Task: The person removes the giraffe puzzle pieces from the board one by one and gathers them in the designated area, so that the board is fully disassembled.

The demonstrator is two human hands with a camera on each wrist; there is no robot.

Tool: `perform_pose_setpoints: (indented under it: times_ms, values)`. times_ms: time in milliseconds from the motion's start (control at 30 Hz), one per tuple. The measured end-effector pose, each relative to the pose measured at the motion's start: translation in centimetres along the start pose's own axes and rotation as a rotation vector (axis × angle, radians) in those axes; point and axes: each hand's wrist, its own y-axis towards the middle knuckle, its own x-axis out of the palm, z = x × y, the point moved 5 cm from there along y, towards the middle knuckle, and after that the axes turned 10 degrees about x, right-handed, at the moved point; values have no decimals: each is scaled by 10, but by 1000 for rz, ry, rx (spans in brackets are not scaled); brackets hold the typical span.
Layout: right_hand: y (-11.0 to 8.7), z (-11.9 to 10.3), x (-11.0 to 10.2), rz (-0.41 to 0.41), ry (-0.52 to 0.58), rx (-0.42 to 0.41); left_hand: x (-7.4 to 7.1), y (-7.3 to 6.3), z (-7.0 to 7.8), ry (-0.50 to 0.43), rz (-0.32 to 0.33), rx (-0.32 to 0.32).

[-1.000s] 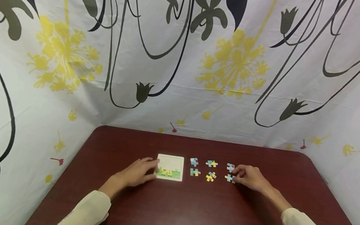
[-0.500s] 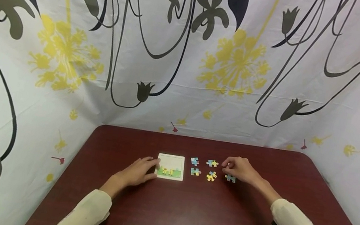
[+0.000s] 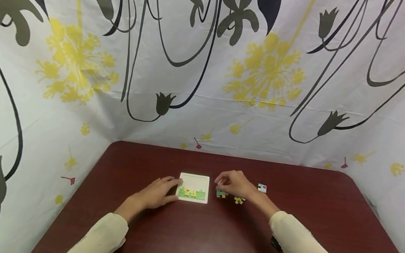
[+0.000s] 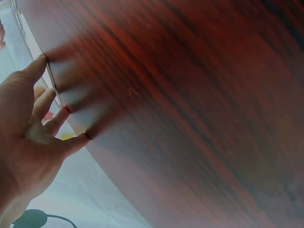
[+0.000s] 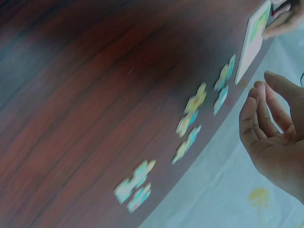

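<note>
My left hand [image 3: 155, 193] lies at the left edge of a white puzzle tray [image 3: 195, 177], fingertips on its rim and fingers spread. Green and yellow printed pieces fill the tray's lower part. In the left wrist view the fingers [image 4: 32, 71] meet the tray's edge and the table. Over the loose pieces right of the tray is my right hand [image 3: 236, 184], its fingers bent toward the thumb. The right wrist view shows nothing between them. Nearest to that hand is a blue puzzle piece [image 5: 221, 99]; a yellow-and-blue piece [image 3: 221, 194] shows below it.
A yellow piece [image 3: 239, 200] and a blue piece with a red spot [image 3: 262, 187] lie farther right, partly beside my forearm. Several pieces stand in pairs in the right wrist view. A floral cloth [image 3: 204, 113] hangs behind the dark red table [image 3: 186, 241].
My right hand has moved left from the rightmost pieces, past the middle ones, to those beside the tray. The left hand keeps its place at the tray.
</note>
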Motion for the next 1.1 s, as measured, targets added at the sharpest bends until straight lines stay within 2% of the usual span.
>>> perform_pose_setpoints:
  times_ms: [133, 367, 667, 800, 1100]
  values:
    - [10, -15, 15, -29, 23, -14, -1, -1, -2, 0, 5, -7]
    - [27, -34, 41, -27, 16, -69, -4, -1, -6, -6, 26, -24]
    - [44, -45, 68, -36, -2, -40, -4, 2, -4, -18, 30, 23]
    - [49, -44, 74, -46, -26, -13, -4, 3, -5, -6, 26, 48]
    - [50, -46, 75, -83, -26, 35, -3, 5, -6, 11, 9, 45]
